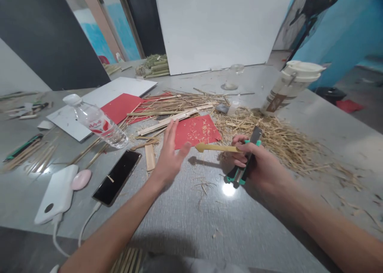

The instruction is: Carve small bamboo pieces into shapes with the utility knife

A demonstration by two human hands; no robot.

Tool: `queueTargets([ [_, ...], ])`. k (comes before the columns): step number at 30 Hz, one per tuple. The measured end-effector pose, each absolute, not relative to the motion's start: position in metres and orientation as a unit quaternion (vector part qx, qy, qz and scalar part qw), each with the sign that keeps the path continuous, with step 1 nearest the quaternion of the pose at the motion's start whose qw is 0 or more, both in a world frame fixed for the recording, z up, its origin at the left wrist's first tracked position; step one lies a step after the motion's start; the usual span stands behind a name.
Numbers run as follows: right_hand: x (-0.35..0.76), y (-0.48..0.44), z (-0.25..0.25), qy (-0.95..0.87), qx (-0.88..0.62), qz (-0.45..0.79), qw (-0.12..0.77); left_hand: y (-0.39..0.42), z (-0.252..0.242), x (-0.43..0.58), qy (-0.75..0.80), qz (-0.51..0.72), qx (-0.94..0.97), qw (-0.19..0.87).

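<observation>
My right hand (254,155) is closed around a green and black utility knife (241,170), its dark end pointing up and away. The same hand pinches a thin yellowish strip with an arrow-shaped tip (217,147), which points left above the grey table (185,221). My left hand (170,155) is open with fingers stretched, holding nothing. It hovers by the left edge of a red sheet (194,131) strewn with curled shavings. Between the hands, the arrow tip ends just right of my left thumb.
A water bottle (98,123), phone (118,177) and white power bank (56,195) lie or stand at left. Long straw stalks (179,103) lie behind the hands. Loose straw (278,141) is heaped at right beside a lidded jug (287,87).
</observation>
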State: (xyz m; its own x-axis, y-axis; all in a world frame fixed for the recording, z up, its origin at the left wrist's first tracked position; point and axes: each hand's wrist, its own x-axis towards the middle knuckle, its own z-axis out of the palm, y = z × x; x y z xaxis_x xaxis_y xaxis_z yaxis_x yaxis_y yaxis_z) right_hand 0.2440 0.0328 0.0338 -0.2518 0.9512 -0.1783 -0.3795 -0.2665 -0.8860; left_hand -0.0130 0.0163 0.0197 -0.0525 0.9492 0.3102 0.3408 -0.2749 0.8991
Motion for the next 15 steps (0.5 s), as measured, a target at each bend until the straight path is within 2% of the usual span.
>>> queueTargets([
  [3,0.243,0.03,0.035,-0.386,-0.369,0.709,0.46,0.017,0.027,-0.001,0.38,0.604,0.413,0.565],
  [5,0.241,0.027,0.033,-0.402,-0.362,0.711,0.449,0.021,0.029,0.007,0.35,0.613,0.282,0.65],
  [8,0.237,0.022,0.029,-0.434,-0.355,0.704,0.436,0.027,0.024,0.016,0.395,0.617,0.193,0.653],
  [15,0.235,0.014,0.024,-0.485,-0.351,0.678,0.427,0.026,0.017,0.021,0.471,0.66,0.277,0.516],
])
